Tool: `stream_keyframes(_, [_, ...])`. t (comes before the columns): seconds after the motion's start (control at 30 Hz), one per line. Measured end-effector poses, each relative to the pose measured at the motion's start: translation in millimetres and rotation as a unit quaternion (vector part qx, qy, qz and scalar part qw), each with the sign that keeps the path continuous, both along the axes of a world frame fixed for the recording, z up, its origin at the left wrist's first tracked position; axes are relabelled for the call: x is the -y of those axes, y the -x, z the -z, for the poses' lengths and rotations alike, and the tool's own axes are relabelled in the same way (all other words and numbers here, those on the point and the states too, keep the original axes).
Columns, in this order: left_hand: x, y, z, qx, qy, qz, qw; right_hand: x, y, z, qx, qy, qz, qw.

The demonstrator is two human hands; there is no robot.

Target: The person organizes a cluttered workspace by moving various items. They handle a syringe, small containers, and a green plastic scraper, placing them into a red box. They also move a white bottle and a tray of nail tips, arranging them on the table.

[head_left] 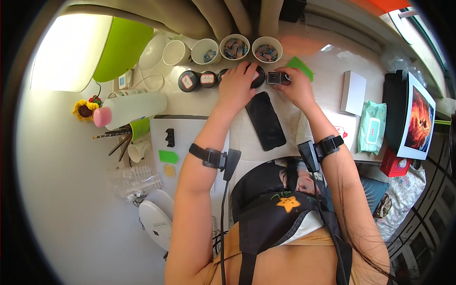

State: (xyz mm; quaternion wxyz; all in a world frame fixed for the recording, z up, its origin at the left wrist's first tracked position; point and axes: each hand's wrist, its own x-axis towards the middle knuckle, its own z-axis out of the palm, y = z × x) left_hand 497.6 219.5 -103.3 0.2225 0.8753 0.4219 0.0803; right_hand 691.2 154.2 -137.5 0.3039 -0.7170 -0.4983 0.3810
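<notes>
My left hand point(236, 82) reaches around a black-topped round container point(260, 77), fingers on its far side and thumb nearer me. Another black round container point(222, 73) is partly hidden beneath that hand. Two more, a larger labelled one point(188, 81) and a smaller labelled one point(208, 79), stand to the left in the same row. My right hand point(296, 87) pinches a small dark square-faced object point(274, 77) just right of the row. A black smartphone point(266, 121) lies below and between my hands. Behind my right hand is a green flat piece point(301, 67).
Along the back stand several white cups; the rightmost cup point(267, 38) holds small flat pieces. A translucent bottle point(137, 107) with a pink cap lies left. Right are a white box point(352, 92), a wet-wipes pack point(372, 127) and a picture panel point(419, 117). Cables hang from both forearm straps.
</notes>
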Motion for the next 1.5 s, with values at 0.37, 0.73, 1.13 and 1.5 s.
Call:
stream_keyframes(0.37, [-9.8,17.6,0.1,-0.041,-0.028,0.007,0.999,-5.5,7.1,6.9,0.003,0.020,-0.007,1.000])
stream_keyframes(0.73, [-14.9,18.9,-7.5,-0.045,-0.034,0.032,0.998,-8.4,6.1,4.3,-0.010,0.016,0.008,1.000])
stream_keyframes(1.13, [17.2,14.9,-15.8,-0.026,-0.067,-0.007,0.997,3.3,-10.7,13.0,0.032,-0.022,0.010,0.999])
stream_keyframes(1.5, [37.6,57.3,-62.3,-0.020,-0.052,-0.027,0.998,20.9,-19.5,6.5,0.101,-0.091,-0.024,0.990])
